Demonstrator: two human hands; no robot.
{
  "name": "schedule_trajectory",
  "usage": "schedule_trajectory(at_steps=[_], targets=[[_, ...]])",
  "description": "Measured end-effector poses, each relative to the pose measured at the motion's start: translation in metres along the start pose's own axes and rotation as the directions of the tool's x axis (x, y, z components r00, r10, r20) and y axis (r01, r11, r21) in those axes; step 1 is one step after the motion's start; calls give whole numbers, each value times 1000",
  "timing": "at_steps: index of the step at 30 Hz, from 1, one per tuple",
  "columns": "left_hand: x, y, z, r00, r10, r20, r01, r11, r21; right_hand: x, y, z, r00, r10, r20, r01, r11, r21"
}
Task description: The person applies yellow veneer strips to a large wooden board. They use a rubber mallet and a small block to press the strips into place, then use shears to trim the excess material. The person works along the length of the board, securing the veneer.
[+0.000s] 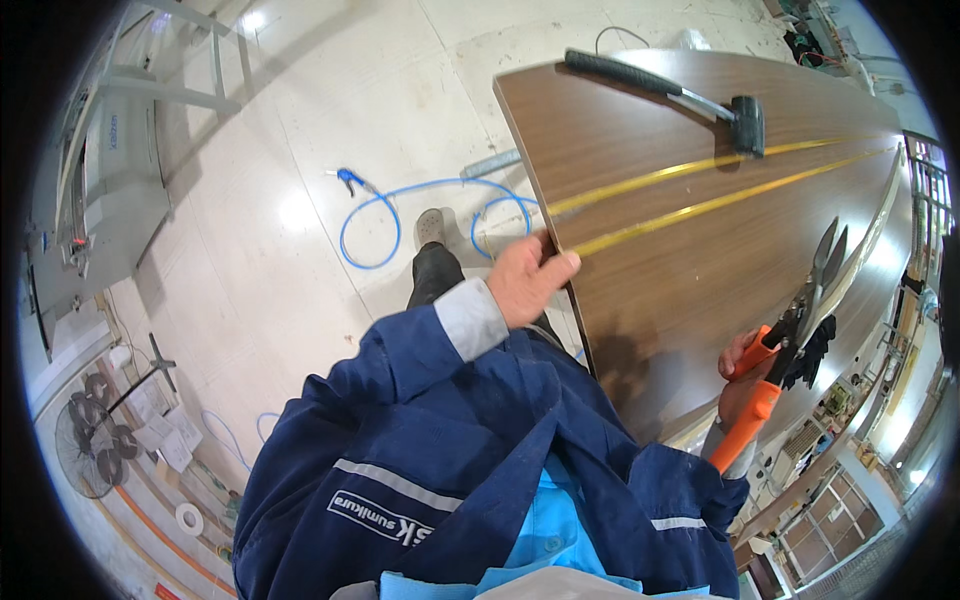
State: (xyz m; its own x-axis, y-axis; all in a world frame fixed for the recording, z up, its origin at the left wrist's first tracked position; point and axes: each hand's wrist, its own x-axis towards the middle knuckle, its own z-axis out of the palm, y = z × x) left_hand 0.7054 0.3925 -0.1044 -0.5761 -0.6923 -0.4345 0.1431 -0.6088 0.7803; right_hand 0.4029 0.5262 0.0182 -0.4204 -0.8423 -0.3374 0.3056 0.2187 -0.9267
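Note:
A large brown wood-grain panel (pixel 660 290) lies in front of me and to the right, with two gold metal strips (pixel 690 212) running along it. My left hand (pixel 530 280) grips the panel's left edge, its thumb on top at the end of the nearer strip and its fingers over the edge, partly hidden. My right hand (pixel 742 378) holds tin snips (pixel 790 345) by their orange handles over the panel. The blades point away from me and stand slightly apart. Part of this hand is hidden behind the handles.
A black-headed mallet (pixel 746 125) lies across the farther strip. Black gloves (pixel 815 355) lie beside the snips. On the floor at left is a coiled blue air hose (pixel 397 225) with a blow gun (pixel 347 178). A fan (pixel 92 440) stands at the lower left, a grey machine (pixel 125 160) beyond it.

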Motion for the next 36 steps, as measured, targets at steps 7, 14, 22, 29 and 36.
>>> schedule_trajectory(at_steps=[7, 14, 22, 29, 36], targets=[[9, 22, -70, 947, -105, 303, 54, 984, 172, 62, -68, 195, 994, -99, 40, 107, 948, -299], [54, 172, -318, 996, 37, 87, -37, 999, -1, 238, -49, 420, 905, -142, 402, 378, 704, -601], [53, 280, -455, 896, 104, -431, -164, 981, -106, 274, 108, 654, 759, 305, 575, 219, 712, -667], [128, 268, -483, 872, -231, -431, 69, 931, -360, 346, 215, 645, 562, 626, 541, -286, 761, -582], [290, 296, -497, 858, -319, -404, 357, 934, 21, 507, 320, 569, 667, 735, 122, -743, 669, 30]])
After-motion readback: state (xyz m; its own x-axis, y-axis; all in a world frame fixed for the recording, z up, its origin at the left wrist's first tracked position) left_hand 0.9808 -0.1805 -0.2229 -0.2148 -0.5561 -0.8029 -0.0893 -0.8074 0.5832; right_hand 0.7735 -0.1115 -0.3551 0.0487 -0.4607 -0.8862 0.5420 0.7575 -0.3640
